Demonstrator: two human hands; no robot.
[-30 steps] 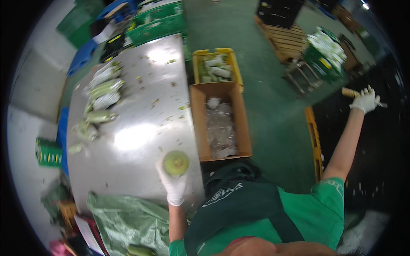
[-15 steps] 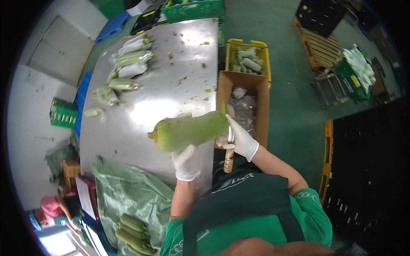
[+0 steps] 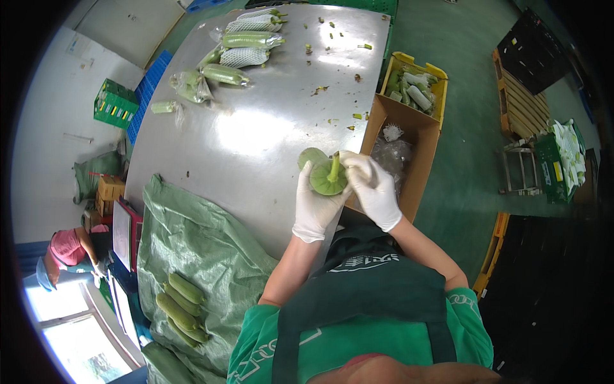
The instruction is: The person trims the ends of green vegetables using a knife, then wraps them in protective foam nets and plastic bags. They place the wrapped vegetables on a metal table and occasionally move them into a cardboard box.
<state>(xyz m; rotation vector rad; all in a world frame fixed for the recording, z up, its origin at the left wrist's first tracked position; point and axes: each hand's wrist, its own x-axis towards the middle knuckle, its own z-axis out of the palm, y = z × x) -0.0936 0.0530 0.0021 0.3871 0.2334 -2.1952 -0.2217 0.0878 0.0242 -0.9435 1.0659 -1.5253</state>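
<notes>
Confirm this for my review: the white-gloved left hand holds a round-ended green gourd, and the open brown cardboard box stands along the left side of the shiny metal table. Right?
Not quite: the head view shows the open brown cardboard box along the right side of the shiny metal table. The white-gloved left hand does hold the round-ended green gourd.

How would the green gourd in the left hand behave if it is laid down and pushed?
The gourd may roll, since its body looks round. It seems firm: it shows no sag in the left hand. Its stalk might snap if knocked, being thin and sticking out.
</notes>
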